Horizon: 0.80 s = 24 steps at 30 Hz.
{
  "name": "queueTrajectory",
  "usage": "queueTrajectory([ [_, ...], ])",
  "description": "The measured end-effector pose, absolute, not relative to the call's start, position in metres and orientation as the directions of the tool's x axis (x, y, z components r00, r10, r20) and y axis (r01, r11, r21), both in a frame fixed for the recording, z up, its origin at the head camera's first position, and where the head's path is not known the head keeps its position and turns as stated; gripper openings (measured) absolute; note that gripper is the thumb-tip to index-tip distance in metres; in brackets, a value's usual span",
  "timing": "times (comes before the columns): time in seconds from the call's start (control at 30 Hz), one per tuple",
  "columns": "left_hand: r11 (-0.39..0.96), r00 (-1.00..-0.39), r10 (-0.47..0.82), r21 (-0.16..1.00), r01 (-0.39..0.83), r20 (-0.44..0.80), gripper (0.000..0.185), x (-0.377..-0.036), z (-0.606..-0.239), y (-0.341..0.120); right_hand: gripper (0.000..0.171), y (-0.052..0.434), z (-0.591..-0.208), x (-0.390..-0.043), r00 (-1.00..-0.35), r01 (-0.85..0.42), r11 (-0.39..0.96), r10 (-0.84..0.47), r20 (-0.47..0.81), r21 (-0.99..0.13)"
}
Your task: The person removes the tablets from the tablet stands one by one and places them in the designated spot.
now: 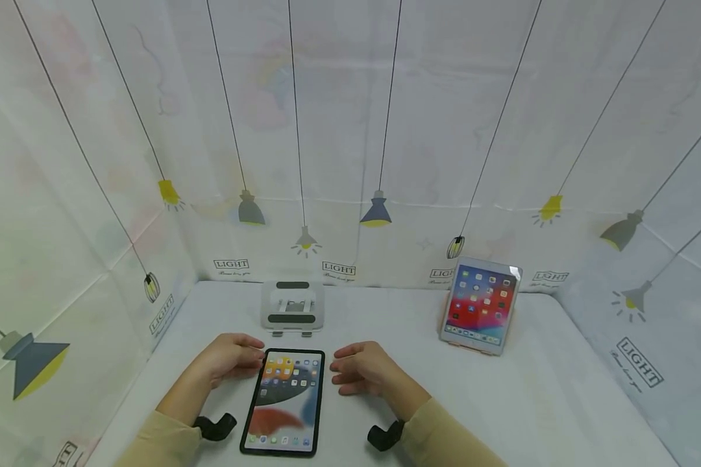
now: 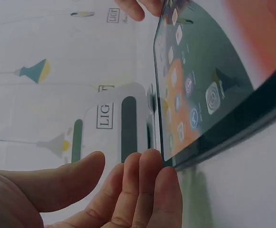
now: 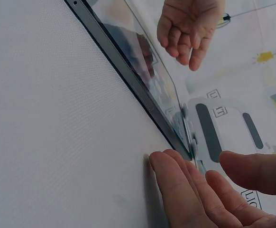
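Left hand (image 1: 229,360) and right hand (image 1: 365,371) — fingers relaxed, holding nothing — flank the flat tablet (image 1: 284,401).

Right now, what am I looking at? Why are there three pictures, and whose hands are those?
These are a person's two bare hands, no machine. The big picture comes from a camera worn on the person's head, looking down at a white table. The other two come from small cameras strapped to each wrist, so everything looks very close and tilted.

On the table lies a black tablet, flat, with its screen lit. The left hand is at its top left corner and the right hand is at its top right corner, with fingers relaxed. Neither hand grips it; the fingertips are right at the edges.

Behind it stands an empty grey stand. To the right, a white tablet leans upright on another stand.
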State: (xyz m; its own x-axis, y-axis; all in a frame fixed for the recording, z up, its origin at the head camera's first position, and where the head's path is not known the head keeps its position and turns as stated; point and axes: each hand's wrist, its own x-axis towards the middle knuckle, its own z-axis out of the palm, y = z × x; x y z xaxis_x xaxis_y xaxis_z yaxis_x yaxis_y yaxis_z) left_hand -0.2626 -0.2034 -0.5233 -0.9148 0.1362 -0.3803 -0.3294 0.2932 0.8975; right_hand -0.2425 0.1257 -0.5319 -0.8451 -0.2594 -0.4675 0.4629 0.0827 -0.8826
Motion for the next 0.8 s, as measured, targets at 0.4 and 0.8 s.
queueTrajectory([
  [0.4,0.204,-0.888,0.333,0.944,-0.260,-0.317,0.049,-0.267,-0.516,-0.171,0.048,0.155,-0.524,-0.236,-0.870,0.436,0.058,-0.229,-0.437,-0.898],
  [0.8,0.114,-0.857,0.451,0.969,-0.221,-0.249,0.044,-0.271,-0.509,-0.135,0.053,0.195,-0.517,-0.228,-0.889,0.415,0.023,-0.203,-0.411,-0.909],
])
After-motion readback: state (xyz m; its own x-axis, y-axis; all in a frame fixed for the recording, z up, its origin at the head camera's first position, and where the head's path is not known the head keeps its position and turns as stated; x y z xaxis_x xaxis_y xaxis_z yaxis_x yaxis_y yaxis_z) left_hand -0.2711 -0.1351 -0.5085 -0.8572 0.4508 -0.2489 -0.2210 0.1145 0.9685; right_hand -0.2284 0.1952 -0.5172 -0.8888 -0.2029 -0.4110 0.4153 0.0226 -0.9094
